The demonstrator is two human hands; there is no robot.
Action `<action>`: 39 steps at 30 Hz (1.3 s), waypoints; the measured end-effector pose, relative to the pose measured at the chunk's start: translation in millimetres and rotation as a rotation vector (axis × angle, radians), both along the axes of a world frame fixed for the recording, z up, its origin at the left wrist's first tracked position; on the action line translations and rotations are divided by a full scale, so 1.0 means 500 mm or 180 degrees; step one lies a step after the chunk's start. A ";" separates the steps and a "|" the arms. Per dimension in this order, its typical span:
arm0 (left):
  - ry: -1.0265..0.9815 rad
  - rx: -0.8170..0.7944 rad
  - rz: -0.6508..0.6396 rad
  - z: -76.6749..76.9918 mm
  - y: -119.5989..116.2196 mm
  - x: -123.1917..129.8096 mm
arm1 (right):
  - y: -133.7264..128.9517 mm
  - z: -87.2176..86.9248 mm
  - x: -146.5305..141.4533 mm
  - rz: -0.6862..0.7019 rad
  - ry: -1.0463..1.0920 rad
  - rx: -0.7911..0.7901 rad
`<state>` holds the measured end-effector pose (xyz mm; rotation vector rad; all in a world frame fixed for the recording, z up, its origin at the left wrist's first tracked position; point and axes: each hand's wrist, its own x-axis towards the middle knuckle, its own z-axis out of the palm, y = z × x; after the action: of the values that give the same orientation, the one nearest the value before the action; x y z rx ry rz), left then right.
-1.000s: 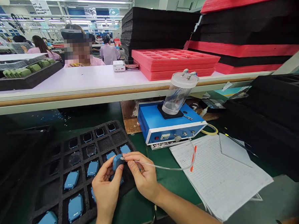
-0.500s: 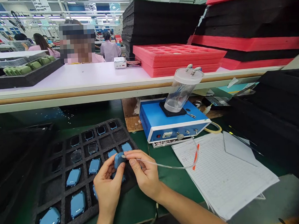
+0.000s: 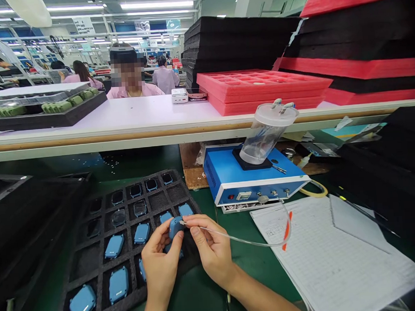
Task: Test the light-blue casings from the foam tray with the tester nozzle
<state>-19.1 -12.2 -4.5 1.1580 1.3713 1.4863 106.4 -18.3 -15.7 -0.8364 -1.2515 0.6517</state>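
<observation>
My left hand point(image 3: 164, 257) is closed around a small blue watch case point(image 3: 175, 227), gripping it between thumb and fingers above the tray. The fingers of my right hand point(image 3: 212, 243) pinch the end of a clear thin tube point(image 3: 243, 239), whose light-coloured tip meets the side of the watch case. From there the tube curves right and up to the front of a blue box-shaped machine point(image 3: 230, 182). Beneath my hands lies a black foam tray point(image 3: 86, 263) with several blue watch cases point(image 3: 118, 284) in its compartments; my hands hide part of it.
A clear cylinder point(image 3: 262, 138) leans on top of the machine. Written sheets point(image 3: 323, 242) cover the right of the green bench, near a tape roll point(image 3: 315, 188). Red foam trays point(image 3: 260, 92) and black foam stacks point(image 3: 236, 42) stand on the shelf. Another person point(image 3: 130, 85) sits beyond it.
The camera view has turned slightly, so the whole scene sits further right and lower. Both hands keep the same hold on the watch case and the tube.
</observation>
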 end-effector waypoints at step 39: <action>-0.0698 -0.0194 -0.0213 0.012 0.004 -0.003 | -0.005 -0.005 0.001 -0.0006 0.0161 0.0040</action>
<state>-20.7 -10.1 1.4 0.9627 1.2086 1.4667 106.8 -20.6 -18.4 -0.8062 -1.2079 0.6591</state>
